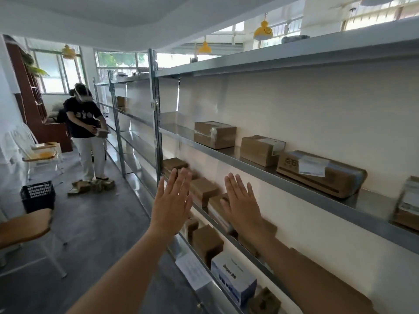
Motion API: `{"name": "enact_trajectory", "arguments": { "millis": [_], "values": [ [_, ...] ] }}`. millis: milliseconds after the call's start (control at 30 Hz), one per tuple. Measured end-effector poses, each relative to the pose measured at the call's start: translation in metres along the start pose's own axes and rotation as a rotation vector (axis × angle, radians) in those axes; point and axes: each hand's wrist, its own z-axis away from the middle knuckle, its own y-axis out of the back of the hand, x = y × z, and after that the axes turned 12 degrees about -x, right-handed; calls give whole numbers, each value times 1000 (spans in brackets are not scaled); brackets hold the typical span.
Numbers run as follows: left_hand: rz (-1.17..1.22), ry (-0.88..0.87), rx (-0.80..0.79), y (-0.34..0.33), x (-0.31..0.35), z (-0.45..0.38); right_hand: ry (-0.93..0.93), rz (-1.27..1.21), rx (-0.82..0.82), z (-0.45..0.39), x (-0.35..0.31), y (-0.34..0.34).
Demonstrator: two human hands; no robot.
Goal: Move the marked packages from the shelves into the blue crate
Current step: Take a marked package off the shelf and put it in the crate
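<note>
We are holding our left hand and right hand up flat, fingers spread, gripping nothing, before grey metal shelves where a long brown cardboard package is lying lengthwise along the shelf

Two hands up, the left hand and right hand, both flat with fingers spread. Four brown boxes on the upper shelf: box one, box two, long box, and one cut off at the right edge. One blue-and-white box lower down. Three yellow lamps, nearest one. One dark crate on the floor. One other person. Lower brown boxes too blurred to count.
</note>
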Motion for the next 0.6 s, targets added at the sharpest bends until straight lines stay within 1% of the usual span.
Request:
{"name": "enact_trajectory", "arguments": {
  "millis": [200, 300, 367, 467, 600],
  "values": [
    [15, 21, 2, -45, -28, -81, 43, -2, -17, -86, 21, -45],
    [-29, 29, -18, -65, -48, -127, 128, 2, -48, -138, 28, -59],
    [-55, 49, -28, -81, -64, -153, 180, 36, -48, -166, 27, -66],
    [-61, 65, -33, -106, -86, -184, 198, 99, -34, -202, 22, -89],
    [-49, 61, -30, -139, -121, -226, 231, 107, -48, -260, 9, -128]
  ]
}}
